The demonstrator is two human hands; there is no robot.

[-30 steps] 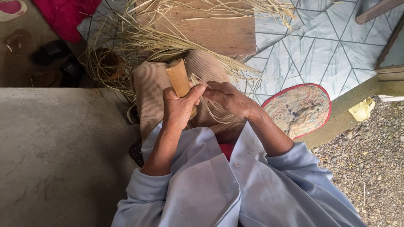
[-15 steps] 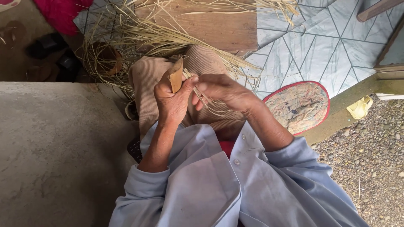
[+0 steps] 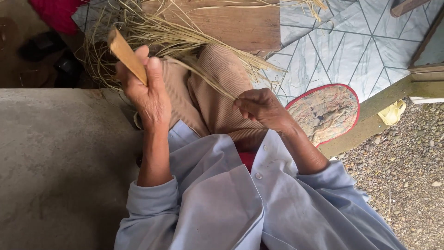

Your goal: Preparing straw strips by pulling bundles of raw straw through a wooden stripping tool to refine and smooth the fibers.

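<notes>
Your left hand [image 3: 145, 95], now lifted clear of your lap, stays clamped on the flat tan wooden stick [image 3: 127, 55], drawing the pale straw strip [image 3: 203, 76] taut from your right hand's [image 3: 263, 109] pinching fingertips.

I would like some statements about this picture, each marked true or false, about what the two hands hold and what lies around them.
1. The left hand holds a flat wooden stick raised. True.
2. The right hand is empty. False: its fingers pinch a thin straw strip.
3. The two hands touch each other. False: they are apart, joined only by the strip.
4. A pile of straw lies beyond the knees. True.
5. The red-rimmed mat lies on the person's left. False: it lies on the right.
</notes>
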